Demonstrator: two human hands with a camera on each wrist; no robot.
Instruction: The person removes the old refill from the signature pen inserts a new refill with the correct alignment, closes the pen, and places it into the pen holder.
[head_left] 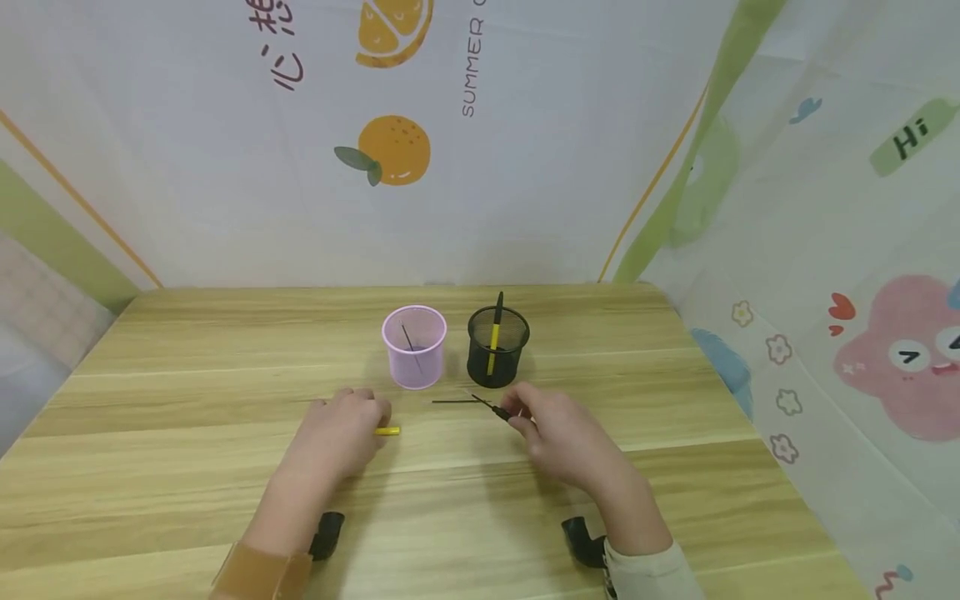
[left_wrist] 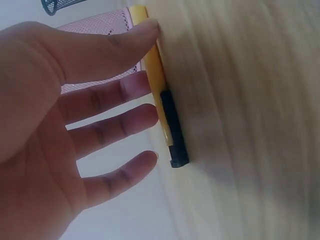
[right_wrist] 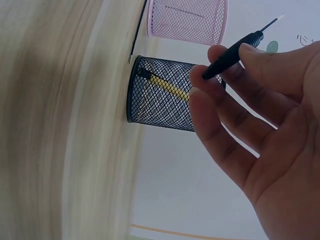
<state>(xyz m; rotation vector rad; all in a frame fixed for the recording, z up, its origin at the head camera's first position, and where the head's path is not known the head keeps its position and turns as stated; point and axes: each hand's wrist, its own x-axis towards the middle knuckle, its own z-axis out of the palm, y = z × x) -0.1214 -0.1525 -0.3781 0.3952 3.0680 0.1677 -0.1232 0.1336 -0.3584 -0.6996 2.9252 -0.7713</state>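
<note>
My left hand [head_left: 341,429] pinches a yellow pen barrel [left_wrist: 154,65] with a black clip end, thumb on one side and fingertips on the other, low over the table. Between thumb and fingertips, my right hand [head_left: 558,429] holds a black tapered pen piece [right_wrist: 232,55] with a ribbed end. A thin rod with a pale tip sticks out of that ribbed end. On the table between the hands lies a thin dark pen refill [head_left: 453,402], its far end close to the black piece in the head view.
Beyond the hands stand a pink mesh cup [head_left: 415,371] holding a thin dark refill [head_left: 407,337] and a black mesh cup [head_left: 480,367] holding a yellow and black pen [head_left: 495,333]. A printed cloth [head_left: 525,192] hangs behind the wooden table [head_left: 187,358].
</note>
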